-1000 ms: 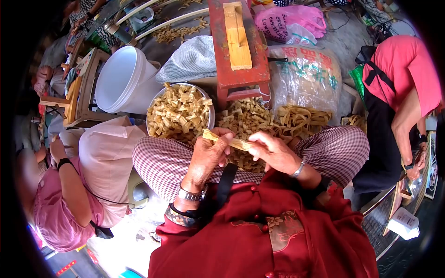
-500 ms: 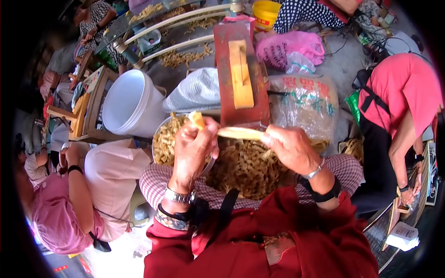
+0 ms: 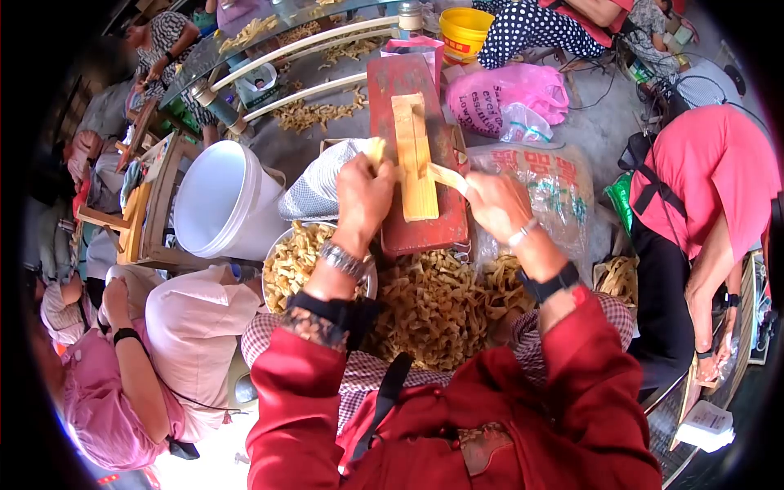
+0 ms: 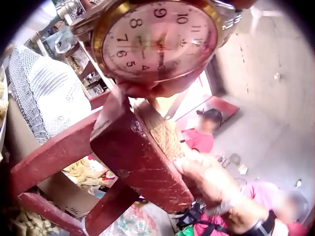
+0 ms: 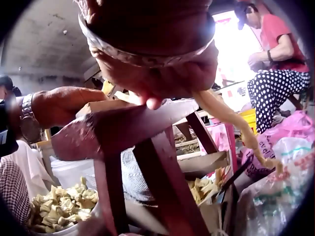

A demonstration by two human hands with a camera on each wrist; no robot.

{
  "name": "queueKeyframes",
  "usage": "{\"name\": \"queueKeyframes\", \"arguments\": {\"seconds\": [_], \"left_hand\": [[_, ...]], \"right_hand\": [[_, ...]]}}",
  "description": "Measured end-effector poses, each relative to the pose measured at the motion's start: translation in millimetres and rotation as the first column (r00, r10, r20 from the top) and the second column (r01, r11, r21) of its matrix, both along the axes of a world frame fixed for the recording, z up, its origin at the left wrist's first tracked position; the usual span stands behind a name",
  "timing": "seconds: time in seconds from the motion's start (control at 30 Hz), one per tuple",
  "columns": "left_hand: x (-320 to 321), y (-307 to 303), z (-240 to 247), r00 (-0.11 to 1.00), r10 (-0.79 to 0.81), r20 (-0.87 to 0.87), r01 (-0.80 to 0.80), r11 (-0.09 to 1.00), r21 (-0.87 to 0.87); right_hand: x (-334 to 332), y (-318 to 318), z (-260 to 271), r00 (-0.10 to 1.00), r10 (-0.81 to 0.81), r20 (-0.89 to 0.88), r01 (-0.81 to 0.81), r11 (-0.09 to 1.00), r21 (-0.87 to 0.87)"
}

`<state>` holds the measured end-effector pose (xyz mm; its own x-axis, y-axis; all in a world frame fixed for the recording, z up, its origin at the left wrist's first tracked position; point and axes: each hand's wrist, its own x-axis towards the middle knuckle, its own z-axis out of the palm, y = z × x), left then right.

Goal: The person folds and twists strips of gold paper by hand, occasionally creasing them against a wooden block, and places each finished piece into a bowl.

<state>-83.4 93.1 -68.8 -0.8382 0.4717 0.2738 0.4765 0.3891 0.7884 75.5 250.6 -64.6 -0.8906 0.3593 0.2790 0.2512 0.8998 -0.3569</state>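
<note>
A wooden block [image 3: 420,200] with a slot along it lies on a red bench [image 3: 392,90]. My left hand [image 3: 363,194] is at the block's left side, fingers curled round a pale yellow strip whose folded end [image 3: 376,150] sticks up above them. On the other side, my right hand [image 3: 496,204] pinches a pale strip [image 3: 447,176] that runs up to the block's edge. In the right wrist view a long tail of the strip [image 5: 221,109] hangs from my right hand [image 5: 162,73]. My left hand hides whether both ends belong to one strip.
Below the bench lies a heap of yellowish cut pieces [image 3: 429,310], beside a bowl of knotted pieces [image 3: 300,257]. A white bucket [image 3: 245,200] and a mesh sack [image 3: 314,184] stand left. Right are a clear plastic bag [image 3: 563,188] and a pink bag [image 3: 523,90]. People sit on both sides.
Both hands have moved forward from above my lap to either side of the wooden block, bringing the strip with them. Earlier the strip was stretched between the hands in the air.
</note>
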Motion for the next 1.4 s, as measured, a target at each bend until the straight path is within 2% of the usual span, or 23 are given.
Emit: {"name": "queueKeyframes", "arguments": {"seconds": [0.07, 0.1, 0.2, 0.33, 0.4, 0.47, 0.53, 0.6, 0.63, 0.67, 0.7, 0.73, 0.83, 0.87, 0.93, 0.97, 1.0, 1.1, 1.2, 1.27, 1.33, 1.37, 1.4], "left_hand": [[20, -20, 27, 0.894, -0.146, 0.423, 0.076, 0.981, 0.178], [32, -32, 43, 0.857, -0.151, 0.493, 0.111, 0.988, 0.110], [67, -63, 52, 0.812, -0.210, 0.544, 0.187, 0.977, 0.099], [109, -102, 12, 0.705, -0.205, 0.679, 0.190, 0.977, 0.097], [119, -122, -21, 0.558, -0.299, 0.774, 0.261, 0.949, 0.179], [141, -134, -45, 0.214, -0.330, 0.919, 0.055, 0.944, 0.326], [151, -146, -72, 0.471, -0.534, 0.702, 0.389, 0.840, 0.378], [161, -151, -85, 0.117, -0.470, 0.875, 0.142, 0.880, 0.453], [161, -141, -70, -0.070, -0.481, 0.874, 0.055, 0.873, 0.485], [159, -131, -59, -0.254, -0.491, 0.833, -0.035, 0.865, 0.500], [158, -127, -45, -0.294, -0.462, 0.837, -0.088, 0.885, 0.457], [156, -127, -44, -0.290, -0.486, 0.824, -0.120, 0.873, 0.473], [150, -127, -34, -0.237, -0.498, 0.834, -0.160, 0.867, 0.472], [150, -129, -38, -0.154, -0.485, 0.861, -0.120, 0.874, 0.471], [157, -133, -34, 0.159, -0.369, 0.916, -0.059, 0.922, 0.382], [161, -133, -28, 0.253, -0.288, 0.924, -0.044, 0.950, 0.309], [157, -139, -29, 0.214, -0.350, 0.912, 0.090, 0.937, 0.338], [163, -144, -23, 0.197, -0.342, 0.919, 0.147, 0.937, 0.318], [168, -143, -5, 0.165, -0.366, 0.916, 0.134, 0.928, 0.346], [172, -142, 3, 0.159, -0.355, 0.921, 0.187, 0.927, 0.326], [174, -144, 7, 0.148, -0.360, 0.921, 0.249, 0.915, 0.318], [173, -148, 1, 0.142, -0.426, 0.894, 0.278, 0.884, 0.377], [174, -148, 7, 0.243, -0.418, 0.875, 0.312, 0.888, 0.338]], "right_hand": [[24, -14, 2, 0.999, -0.036, -0.007, 0.033, 0.967, -0.252], [38, -23, 4, 0.999, -0.051, -0.002, 0.047, 0.930, -0.366], [68, -51, 14, 0.996, -0.042, -0.075, -0.005, 0.843, -0.537], [90, -92, 25, 0.985, 0.084, -0.153, -0.152, 0.843, -0.516], [97, -115, 24, 0.962, 0.172, -0.210, -0.260, 0.806, -0.531], [100, -141, 7, 0.927, 0.253, -0.278, -0.368, 0.763, -0.532], [102, -165, -10, 0.876, 0.323, -0.358, -0.478, 0.681, -0.555], [107, -184, -17, 0.817, 0.397, -0.418, -0.572, 0.646, -0.505], [115, -191, -18, 0.841, 0.463, -0.279, -0.525, 0.577, -0.625], [118, -194, -19, 0.831, 0.494, -0.255, -0.533, 0.575, -0.621], [120, -197, -20, 0.818, 0.501, -0.283, -0.541, 0.503, -0.674], [122, -199, -22, 0.804, 0.507, -0.309, -0.546, 0.425, -0.722], [129, -198, -20, 0.846, 0.378, -0.377, -0.421, 0.038, -0.906], [130, -196, -28, 0.845, 0.377, -0.380, -0.401, -0.026, -0.916], [131, -191, -22, 0.937, 0.241, -0.254, -0.206, -0.208, -0.956], [131, -187, -21, 0.966, 0.115, -0.232, -0.201, -0.230, -0.952], [129, -182, -14, 0.977, -0.016, -0.214, -0.211, -0.250, -0.945], [126, -176, -26, 0.945, -0.244, -0.216, -0.246, -0.100, -0.964], [123, -181, -23, 0.880, -0.242, -0.408, -0.241, 0.513, -0.824], [122, -178, -22, 0.868, -0.162, -0.469, -0.261, 0.654, -0.710], [118, -179, -18, 0.870, -0.121, -0.479, -0.272, 0.691, -0.670], [116, -186, -15, 0.880, -0.240, -0.409, -0.261, 0.475, -0.840], [117, -185, -15, 0.918, -0.232, -0.321, -0.213, 0.395, -0.894]]}}
